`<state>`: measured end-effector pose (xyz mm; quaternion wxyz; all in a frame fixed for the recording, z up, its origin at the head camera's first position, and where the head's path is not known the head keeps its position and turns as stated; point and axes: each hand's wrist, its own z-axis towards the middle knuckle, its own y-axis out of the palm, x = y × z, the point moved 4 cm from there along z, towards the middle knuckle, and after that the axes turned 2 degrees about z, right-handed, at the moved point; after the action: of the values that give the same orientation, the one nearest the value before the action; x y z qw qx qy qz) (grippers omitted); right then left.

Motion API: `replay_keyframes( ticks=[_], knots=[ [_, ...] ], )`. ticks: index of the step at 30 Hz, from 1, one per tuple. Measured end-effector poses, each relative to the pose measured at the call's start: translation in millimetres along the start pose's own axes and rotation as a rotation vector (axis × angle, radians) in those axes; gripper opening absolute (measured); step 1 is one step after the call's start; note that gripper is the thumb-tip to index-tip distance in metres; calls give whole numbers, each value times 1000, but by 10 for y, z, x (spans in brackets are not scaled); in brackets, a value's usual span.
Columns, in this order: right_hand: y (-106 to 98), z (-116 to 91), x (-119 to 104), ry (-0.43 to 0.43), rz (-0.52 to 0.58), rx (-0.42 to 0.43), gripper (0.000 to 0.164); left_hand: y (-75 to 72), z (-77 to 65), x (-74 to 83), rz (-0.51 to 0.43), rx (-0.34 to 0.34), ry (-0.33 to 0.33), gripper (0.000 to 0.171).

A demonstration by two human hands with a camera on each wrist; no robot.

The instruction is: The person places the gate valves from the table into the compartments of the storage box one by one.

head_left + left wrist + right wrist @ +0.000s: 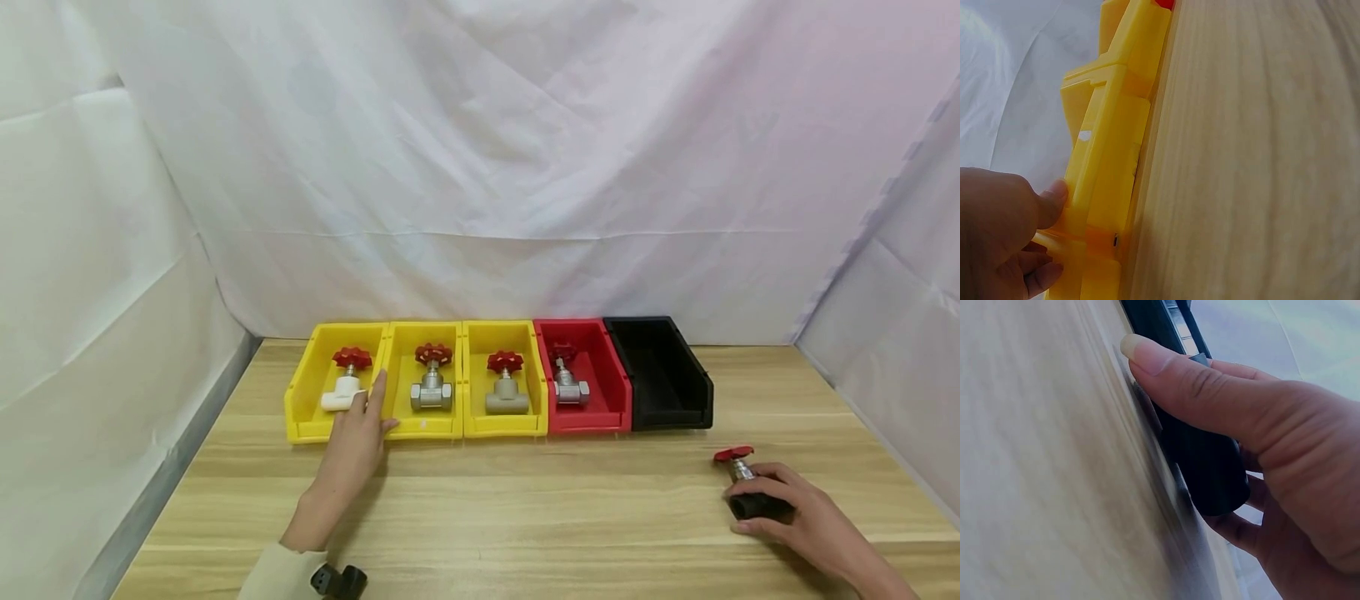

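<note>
My right hand [806, 521] grips a black-bodied valve [753, 506] with a red handwheel, at the right of the table. In the right wrist view, the thumb lies along the black pipe body [1204, 462], fingers on its far side. My left hand [356, 442] rests at the front of the two leftmost yellow bins, one finger stretched along their shared wall. Its thumb touches the front rim of the second yellow bin [1094, 169]. The white valve [341, 396] lies in the first bin, close to the fingertips; a metal valve [432, 383] lies in the second.
Further right stand a third yellow bin [469, 375] holding a grey-beige valve [507, 392], a red bin [609, 379] with a metal valve [570, 387], and a black bin [693, 387]. White cloth [480, 167] hangs behind the wooden table [525, 508].
</note>
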<state>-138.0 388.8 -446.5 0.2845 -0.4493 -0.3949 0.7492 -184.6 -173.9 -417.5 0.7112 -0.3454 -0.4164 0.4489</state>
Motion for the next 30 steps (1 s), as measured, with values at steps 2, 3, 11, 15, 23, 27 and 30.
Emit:
replay_keyframes(
  ticks=[2, 3, 11, 15, 23, 27, 30],
  knots=[
    [-8, 12, -7, 2, -7, 4, 42, 4, 4, -1, 2, 2, 4, 73],
    [-10, 18, -13, -1, -14, 7, 42, 6, 7, -2, 4, 2, 5, 73],
    [-52, 45, -94, -43, -3, 57, 46, 15, 8, 17, -2, 10, 12, 72],
    [-39, 54, -184, -91, 16, 69, 48, 13, -18, 8, 3, 14, 14, 72],
    [-54, 121, -304, -80, 22, 58, 48, 4, -13, 0, 14, 20, 24, 72],
    [-102, 182, -336, -93, 19, 58, 48, -2, -6, 7, 12, 35, 27, 72],
    [-136, 237, -357, -121, 14, 50, 48, -5, -7, 6, 10, 42, 24, 71]
  ],
)
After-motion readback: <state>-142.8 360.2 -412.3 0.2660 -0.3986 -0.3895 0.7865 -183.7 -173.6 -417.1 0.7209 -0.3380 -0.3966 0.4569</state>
